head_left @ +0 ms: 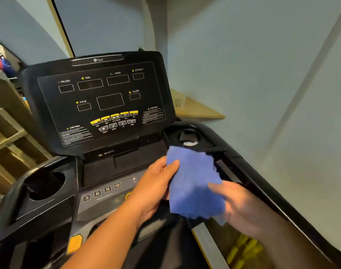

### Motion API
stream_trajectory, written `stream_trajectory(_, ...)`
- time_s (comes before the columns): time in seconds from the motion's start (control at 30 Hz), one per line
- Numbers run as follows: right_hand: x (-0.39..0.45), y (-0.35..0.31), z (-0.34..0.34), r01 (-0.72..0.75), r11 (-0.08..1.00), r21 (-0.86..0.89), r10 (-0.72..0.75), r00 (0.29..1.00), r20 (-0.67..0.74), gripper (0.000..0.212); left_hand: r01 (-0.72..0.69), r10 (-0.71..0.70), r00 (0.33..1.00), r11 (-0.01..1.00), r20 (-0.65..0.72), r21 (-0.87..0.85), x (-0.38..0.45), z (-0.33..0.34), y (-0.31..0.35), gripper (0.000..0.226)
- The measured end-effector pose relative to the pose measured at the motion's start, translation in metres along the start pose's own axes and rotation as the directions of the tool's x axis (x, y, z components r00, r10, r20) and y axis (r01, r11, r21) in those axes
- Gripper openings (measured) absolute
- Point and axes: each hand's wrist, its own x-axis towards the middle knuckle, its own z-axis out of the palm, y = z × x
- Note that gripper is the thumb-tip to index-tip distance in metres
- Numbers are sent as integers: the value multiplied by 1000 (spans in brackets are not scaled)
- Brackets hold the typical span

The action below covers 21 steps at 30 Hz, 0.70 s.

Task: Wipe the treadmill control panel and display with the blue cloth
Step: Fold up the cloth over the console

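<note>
A blue cloth [192, 181] hangs spread between both hands, above the right side of the treadmill's lower control panel [107, 193]. My left hand [156, 187] pinches the cloth's left edge, thumb on top. My right hand [241, 206] grips the cloth's lower right corner. The black display [101, 101] with its dark readout windows and yellow buttons tilts up behind the cloth, untouched. Part of the lower panel is hidden by my left hand and the cloth.
Black cup holders sit at the console's left [45, 185] and right [189, 136]. A pale wall [262, 74] runs close along the right side. A small wooden shelf [196, 109] juts out behind the console. Wooden shelving [8, 136] stands at the left.
</note>
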Motion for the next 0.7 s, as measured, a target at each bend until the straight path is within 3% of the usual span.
stream_trajectory(0.07,5,22,-9,46,999,-4,-45,954,-296,65,122,-121,992,992,43,-17,4,5,-23,27)
stream_trajectory(0.13,-6,18,-12,-40,999,-37,34,986,-162,41,190,-181,976,979,120,-70,5,9,-42,47)
stream_trajectory(0.2,-18,14,-33,-111,994,-11,111,994,-12,34,198,-180,973,972,144,-123,6,13,-50,59)
stream_trajectory(0.3,-23,9,-47,-110,992,57,112,993,-46,36,184,-148,971,965,187,-189,8,18,-49,64)
stream_trajectory(0.5,-16,-2,-51,23,999,31,-21,998,-61,35,88,-41,974,975,221,-206,10,20,-28,57)
stream_trajectory(0.6,-14,-7,-54,123,991,58,-121,992,-44,34,3,32,987,977,160,-214,9,16,-17,32)
stream_trajectory(0.63,-14,-9,-52,142,989,43,-140,989,-45,38,-38,70,984,981,162,-191,9,15,-15,24)
stream_trajectory(0.7,-15,-12,-50,118,992,-50,-120,992,-29,68,-101,132,970,982,204,-157,8,13,-13,13)
